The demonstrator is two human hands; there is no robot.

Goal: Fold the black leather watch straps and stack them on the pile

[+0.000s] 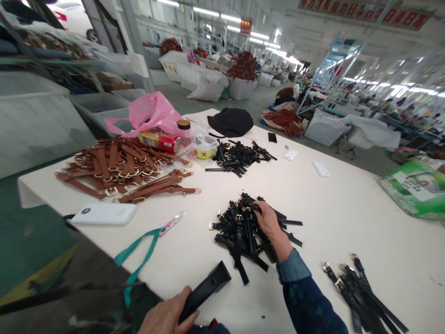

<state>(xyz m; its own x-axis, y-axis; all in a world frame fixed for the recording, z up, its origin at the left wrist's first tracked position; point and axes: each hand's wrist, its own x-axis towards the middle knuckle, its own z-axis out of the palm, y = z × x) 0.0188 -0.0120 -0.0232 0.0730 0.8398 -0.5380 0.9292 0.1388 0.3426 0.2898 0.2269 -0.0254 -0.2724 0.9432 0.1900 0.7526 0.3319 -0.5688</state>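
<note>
My right hand (269, 222) rests on a pile of black buckled straps (243, 229) in the middle of the white table (333, 218), fingers curled around one strap at the pile's top. My left hand (168, 315) is at the near table edge, closed around a bundle of black straps (205, 290) that points up and right. A row of black straps (361, 290) lies to the right of my right sleeve.
Brown straps with gold buckles (118, 169) fill the table's left. Another black strap pile (239, 157) lies farther back, near a black cap (231, 121) and pink bag (149, 113). A white power bank (102, 214) and scissors on a green ribbon (153, 239) lie near the left edge.
</note>
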